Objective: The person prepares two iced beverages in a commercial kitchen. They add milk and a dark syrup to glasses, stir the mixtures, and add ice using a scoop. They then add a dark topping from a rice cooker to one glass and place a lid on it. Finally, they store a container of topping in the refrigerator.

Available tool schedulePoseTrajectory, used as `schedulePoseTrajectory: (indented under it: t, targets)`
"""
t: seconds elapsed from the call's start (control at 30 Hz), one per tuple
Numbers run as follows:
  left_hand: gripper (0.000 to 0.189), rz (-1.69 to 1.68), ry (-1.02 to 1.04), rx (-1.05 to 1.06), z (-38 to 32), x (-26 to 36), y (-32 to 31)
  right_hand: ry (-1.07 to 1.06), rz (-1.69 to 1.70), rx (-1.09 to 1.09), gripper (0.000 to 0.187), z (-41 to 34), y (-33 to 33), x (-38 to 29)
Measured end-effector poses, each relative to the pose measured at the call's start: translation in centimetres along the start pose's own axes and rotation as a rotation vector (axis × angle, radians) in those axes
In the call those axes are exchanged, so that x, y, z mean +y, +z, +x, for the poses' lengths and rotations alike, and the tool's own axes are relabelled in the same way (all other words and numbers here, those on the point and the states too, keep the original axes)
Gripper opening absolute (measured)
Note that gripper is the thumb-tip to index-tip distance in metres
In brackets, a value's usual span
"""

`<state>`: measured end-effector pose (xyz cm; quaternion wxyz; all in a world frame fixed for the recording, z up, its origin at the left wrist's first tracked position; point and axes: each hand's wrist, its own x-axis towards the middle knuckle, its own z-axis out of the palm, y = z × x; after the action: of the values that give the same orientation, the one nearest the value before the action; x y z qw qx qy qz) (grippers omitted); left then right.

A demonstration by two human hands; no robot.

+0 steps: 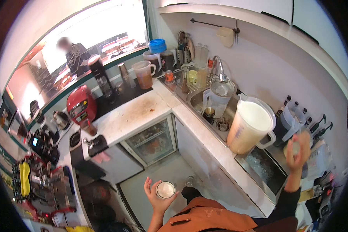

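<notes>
My left hand [157, 196] is around a glass [166, 190] of pale, creamy liquid, held out over the floor in front of my apron. My right hand [298, 152] is raised over the right end of the counter, its fingers bent and blurred. A pale round container [288, 149] shows just behind those fingers; whether they touch it I cannot tell. Left of that hand, a large plastic pitcher [246, 130] full of creamy liquid stands between the sink and the ice bin [259, 165], which has ice in it.
The steel sink [195, 100] holds a clear jug [216, 101] beneath the faucet [222, 77]. Dark-filled pitchers, bottles and pumps line the wall. A red cooker [81, 104] and a jug of brown liquid [144, 74] stand on the far counter. Beyond the window is a person [76, 56].
</notes>
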<state>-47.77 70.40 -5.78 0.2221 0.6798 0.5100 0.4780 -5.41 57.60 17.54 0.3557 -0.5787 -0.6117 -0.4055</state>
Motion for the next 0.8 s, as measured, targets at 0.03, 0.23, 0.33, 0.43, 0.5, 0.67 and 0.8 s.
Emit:
schedulePoseTrajectory:
  t: [0.03, 0.23, 0.33, 0.43, 0.5, 0.67, 0.8]
  targets:
    - [0.074, 0.014, 0.03, 0.002, 2.4, -0.7, 0.8, 0.082, 0.106, -0.021, 0.017, 2.8, 2.5, 0.7]
    - [0.096, -0.108, 0.057, 0.04, 16.2, -4.1, 7.1, 0.203, 0.393, -0.352, 0.02, 18.5, 17.6, 7.6]
    - [0.087, -0.215, 0.014, 0.112, 22.5, -3.8, 8.8, 0.178, 0.465, -0.529, 0.02, 24.2, 24.8, 7.9]
    - [0.082, -0.22, 0.008, 0.124, 27.2, -4.9, 10.2, 0.022, 0.404, -0.731, 0.023, 27.7, 30.0, 5.6]
    - [0.091, -0.223, 0.001, 0.104, 29.7, -6.1, 11.4, -0.149, 0.3, -0.884, 0.025, 29.3, 33.1, 3.4]
    - [0.114, -0.333, -0.049, -0.09, 35.4, -11.9, 15.7, -0.242, 0.185, -1.244, 0.02, 27.1, 46.7, 1.2]
    - [0.121, -0.498, -0.056, -0.258, 41.7, -11.5, 18.1, -0.029, 0.134, -1.237, 0.013, 22.1, 54.5, -1.2]
